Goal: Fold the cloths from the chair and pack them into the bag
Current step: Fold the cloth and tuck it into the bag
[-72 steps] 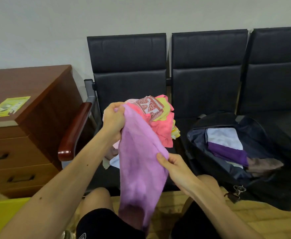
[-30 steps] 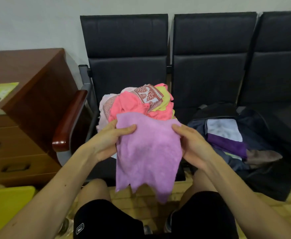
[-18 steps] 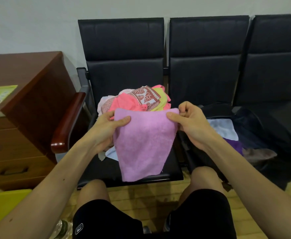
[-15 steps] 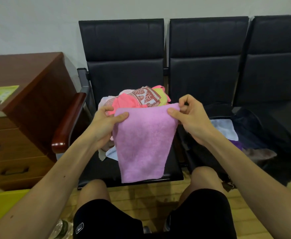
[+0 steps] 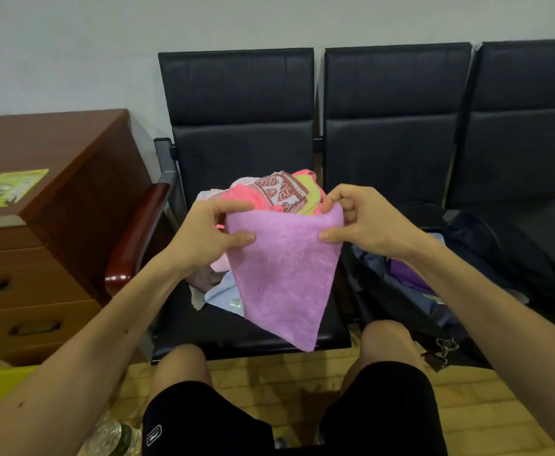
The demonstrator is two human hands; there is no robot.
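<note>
A pink-purple cloth (image 5: 282, 274) hangs in front of me, folded over, its lower end tapering to a point above the chair's front edge. My left hand (image 5: 208, 235) pinches its upper left corner and my right hand (image 5: 358, 222) pinches its upper right corner. Behind it a heap of cloths (image 5: 271, 192) in pink, yellow and a red leaf pattern lies on the left black chair (image 5: 236, 327). A dark open bag (image 5: 486, 258) sits on the middle chair to the right, with purple and white cloth inside, partly hidden by my right arm.
A brown wooden drawer cabinet (image 5: 42, 245) with a green leaflet (image 5: 10, 187) on top stands at the left, beside the chair's red-brown armrest (image 5: 134, 238). A third black chair (image 5: 526, 126) is at the far right. My knees are below, above a wooden floor.
The cloth went from hanging long from one hand to being held by both top corners, doubled over and shorter. Both hands have risen slightly and drawn the top edge taut.
</note>
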